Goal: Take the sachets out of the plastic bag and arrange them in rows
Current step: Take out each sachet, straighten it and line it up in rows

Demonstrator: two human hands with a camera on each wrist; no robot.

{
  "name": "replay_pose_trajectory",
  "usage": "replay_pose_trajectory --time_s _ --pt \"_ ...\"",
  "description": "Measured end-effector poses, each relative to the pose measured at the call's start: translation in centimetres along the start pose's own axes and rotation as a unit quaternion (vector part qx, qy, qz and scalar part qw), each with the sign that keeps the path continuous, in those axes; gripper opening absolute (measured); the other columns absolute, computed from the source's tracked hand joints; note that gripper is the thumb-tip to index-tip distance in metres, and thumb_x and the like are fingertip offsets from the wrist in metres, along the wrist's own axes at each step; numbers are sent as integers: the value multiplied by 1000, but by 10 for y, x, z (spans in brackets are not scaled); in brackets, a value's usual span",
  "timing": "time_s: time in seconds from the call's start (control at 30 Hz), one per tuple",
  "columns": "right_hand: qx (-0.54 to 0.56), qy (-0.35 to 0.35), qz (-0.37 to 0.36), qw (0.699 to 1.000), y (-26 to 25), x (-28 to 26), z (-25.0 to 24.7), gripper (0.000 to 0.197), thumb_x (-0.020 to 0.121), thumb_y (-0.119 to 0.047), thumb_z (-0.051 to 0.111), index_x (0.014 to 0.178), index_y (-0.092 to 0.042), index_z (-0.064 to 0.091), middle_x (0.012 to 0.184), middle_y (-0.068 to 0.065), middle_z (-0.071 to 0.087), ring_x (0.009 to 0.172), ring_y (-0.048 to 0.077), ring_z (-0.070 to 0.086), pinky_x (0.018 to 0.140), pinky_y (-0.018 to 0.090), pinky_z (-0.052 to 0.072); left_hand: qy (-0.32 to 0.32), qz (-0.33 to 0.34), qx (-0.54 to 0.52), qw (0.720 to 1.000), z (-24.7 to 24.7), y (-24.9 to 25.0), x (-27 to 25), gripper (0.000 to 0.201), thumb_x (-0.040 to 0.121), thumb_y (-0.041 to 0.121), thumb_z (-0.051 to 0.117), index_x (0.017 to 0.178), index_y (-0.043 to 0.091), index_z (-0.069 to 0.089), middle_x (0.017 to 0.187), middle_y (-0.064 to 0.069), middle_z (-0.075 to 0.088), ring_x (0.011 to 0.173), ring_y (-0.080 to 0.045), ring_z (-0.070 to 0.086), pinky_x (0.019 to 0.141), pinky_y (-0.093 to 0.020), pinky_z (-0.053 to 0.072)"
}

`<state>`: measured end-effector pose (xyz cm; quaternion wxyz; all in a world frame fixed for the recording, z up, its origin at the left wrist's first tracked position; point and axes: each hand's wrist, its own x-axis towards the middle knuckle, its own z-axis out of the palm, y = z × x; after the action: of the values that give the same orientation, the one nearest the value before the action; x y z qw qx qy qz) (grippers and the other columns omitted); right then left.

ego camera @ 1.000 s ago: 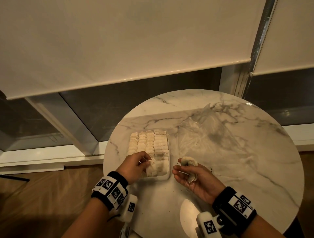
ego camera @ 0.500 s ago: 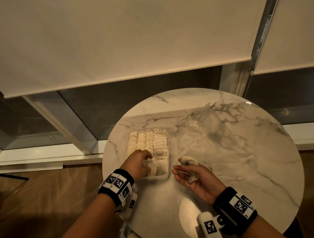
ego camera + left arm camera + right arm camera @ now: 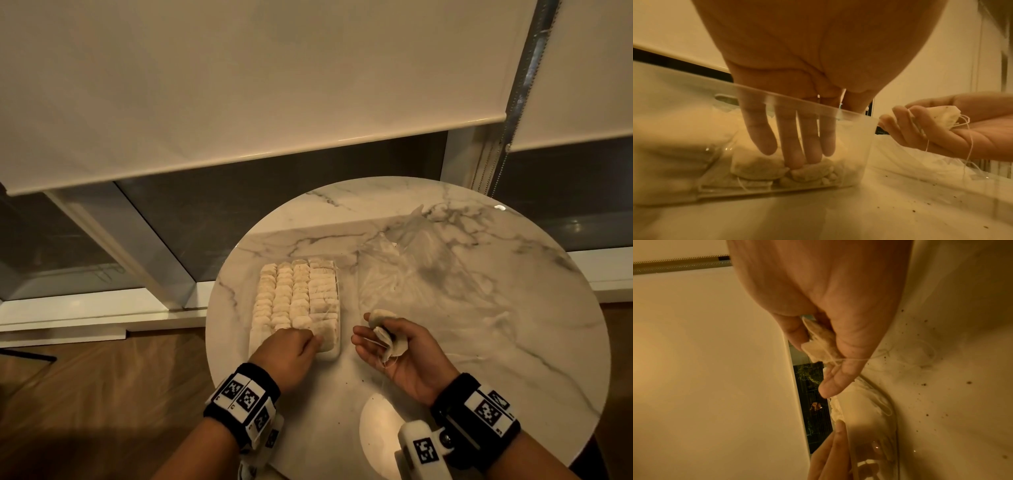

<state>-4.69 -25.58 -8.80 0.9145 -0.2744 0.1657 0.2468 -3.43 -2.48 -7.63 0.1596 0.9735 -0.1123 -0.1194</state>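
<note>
A clear plastic tray [image 3: 333,354] on the round marble table holds several rows of pale sachets [image 3: 294,294]. My left hand [image 3: 291,346] reaches into the tray's near end; its straight fingers [image 3: 791,146] press down on a sachet [image 3: 812,170] there. My right hand [image 3: 394,346], palm up just right of the tray, holds a few sachets [image 3: 390,337] under its curled fingers, with strings hanging loose [image 3: 937,120] [image 3: 822,345]. The emptied clear plastic bag [image 3: 421,260] lies crumpled behind the right hand.
The marble table [image 3: 479,342] has dark crumbs scattered on it near the hands. Its edge drops to a wood floor on the left. A window with lowered roller blinds [image 3: 239,85] stands behind the table.
My left hand has moved from holding a sachet over the tray's near end to pressing down into the tray with straight fingers. The right hand has stayed in place.
</note>
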Motion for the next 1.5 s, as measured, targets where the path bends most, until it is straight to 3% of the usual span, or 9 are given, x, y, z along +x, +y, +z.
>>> replay_pose_trajectory --time_s 0.23,0.4,0.53,0.67,0.83,1.1,1.27,1.37,1.5 --pt "4 -4 3 1000 2 0 0 38 94 -17 49 125 2 59 114 32 63 103 41 66 84 43 60 77 28 -53 995 -5 6 -5 26 97 41 51 86 22 65 84 6 64 80 -11 57 76 -33 48" --pt "9 -12 9 1000 5 -1 3 38 91 -19 51 122 2 60 113 31 63 101 41 67 82 42 60 180 129 -78 972 -11 23 -10 8 91 26 62 95 23 68 88 11 62 83 -1 52 77 -22 43" --pt "56 -51 1 997 7 -5 11 29 94 -20 46 114 -1 55 101 25 66 89 34 69 74 41 60 175 254 24 951 -8 51 -19 27 84 19 64 109 28 64 107 9 62 100 -11 56 83 -29 45" --pt "48 -50 4 998 10 -2 6 43 96 -26 48 133 -4 49 110 19 60 97 28 64 81 36 54 167 319 140 922 -2 67 -22 31 81 21 69 110 31 62 121 7 59 108 -14 55 84 -32 44" --pt "44 -51 10 998 12 1 3 44 96 -29 47 133 -5 50 104 16 58 90 25 61 76 33 50 173 325 215 905 5 67 -20 16 86 25 65 100 31 67 118 8 64 108 -12 57 85 -32 41" --pt "56 -53 14 997 13 -1 4 43 93 -27 51 130 -4 51 100 12 54 77 23 60 63 32 54 194 316 181 911 5 65 -23 12 86 24 62 96 31 65 101 13 67 95 -10 61 82 -29 40" --pt "29 -51 -1 998 12 -6 7 36 95 -27 47 122 -3 53 96 17 63 82 29 66 72 40 56 206 268 -10 941 2 55 -25 22 85 17 67 105 27 68 104 13 70 93 -3 62 81 -21 46" --pt "23 -45 11 999 10 -10 8 32 98 -27 46 114 -1 57 98 24 68 89 35 70 82 42 57 233 201 -164 937 -5 48 -27 21 87 10 70 102 23 74 96 16 71 89 4 62 80 -9 45" --pt "12 -15 29 999 9 -6 4 43 96 -30 49 124 0 59 125 29 64 106 41 66 83 44 58 268 103 -283 915 -18 39 -25 16 87 13 74 94 28 73 85 17 72 78 -6 68 73 -20 54"
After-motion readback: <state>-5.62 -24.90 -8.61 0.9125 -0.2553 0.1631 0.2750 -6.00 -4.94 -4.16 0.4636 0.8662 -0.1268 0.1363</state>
